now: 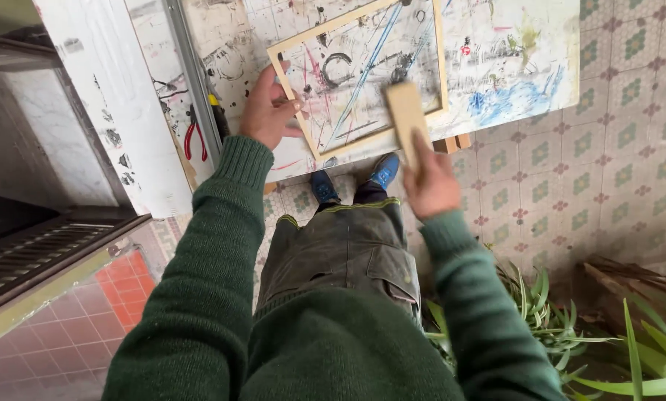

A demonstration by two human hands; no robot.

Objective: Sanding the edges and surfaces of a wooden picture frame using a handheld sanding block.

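Observation:
A pale wooden frame (438,56) lies on a paint-marked white tabletop (511,67). My left hand (268,110) presses on the frame's left edge, fingers curled over the wood. My right hand (431,182) holds a flat tan wooden block (406,111) upright over the frame's lower right corner. Both arms are in dark green knitted sleeves.
Red-handled pliers (194,137) lie at the table's left side next to a metal rail. My blue shoes (385,171) stand on a patterned tile floor (615,148). Green plants (570,327) grow at the lower right. A white door frame (125,111) and a metal grille (36,252) are at the left.

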